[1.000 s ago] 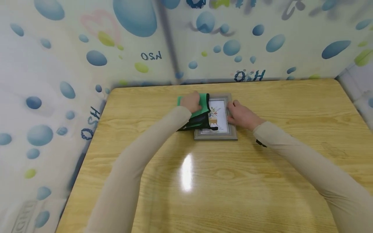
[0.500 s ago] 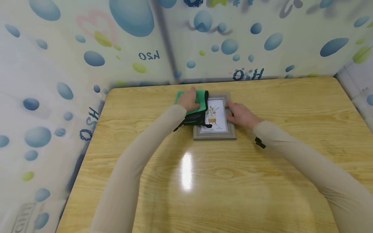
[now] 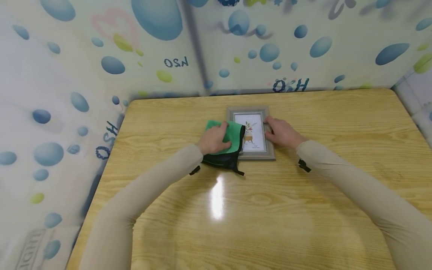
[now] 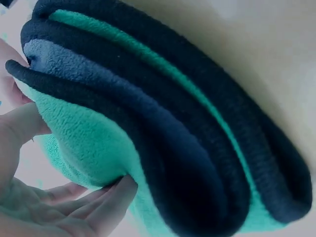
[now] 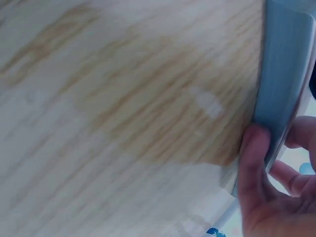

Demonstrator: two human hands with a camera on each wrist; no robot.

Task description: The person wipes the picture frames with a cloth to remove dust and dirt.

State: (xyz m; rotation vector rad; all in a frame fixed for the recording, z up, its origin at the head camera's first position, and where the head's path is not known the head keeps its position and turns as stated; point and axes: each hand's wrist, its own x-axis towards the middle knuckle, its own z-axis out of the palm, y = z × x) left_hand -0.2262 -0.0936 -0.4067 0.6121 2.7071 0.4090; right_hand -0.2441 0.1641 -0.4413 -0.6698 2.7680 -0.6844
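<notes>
A grey picture frame (image 3: 272, 148) with a plant print under its front lies near the back of the table. My left hand (image 3: 213, 138) grips a folded green cloth (image 3: 233, 131) with black edging, which covers the frame's lower left part. In the left wrist view, thumb and fingers (image 4: 106, 207) press into the cloth's green side (image 4: 84, 133), and its dark-edged layers stand stacked. The frame's right side is held by my right hand (image 3: 283, 133). Up close in the right wrist view, a finger (image 5: 254, 158) lies along the outer edge of the frame (image 5: 284, 59).
The wooden table (image 3: 263, 217) has a glossy top with a bright reflection. Behind it and on the left stands a pale wall covering (image 3: 209, 45) printed with blue and green dots. Dark bands show under both sleeves at the wrists.
My left hand has drawn the cloth toward me, down the frame's left side, uncovering its upper left corner. The right hand keeps its place on the frame.
</notes>
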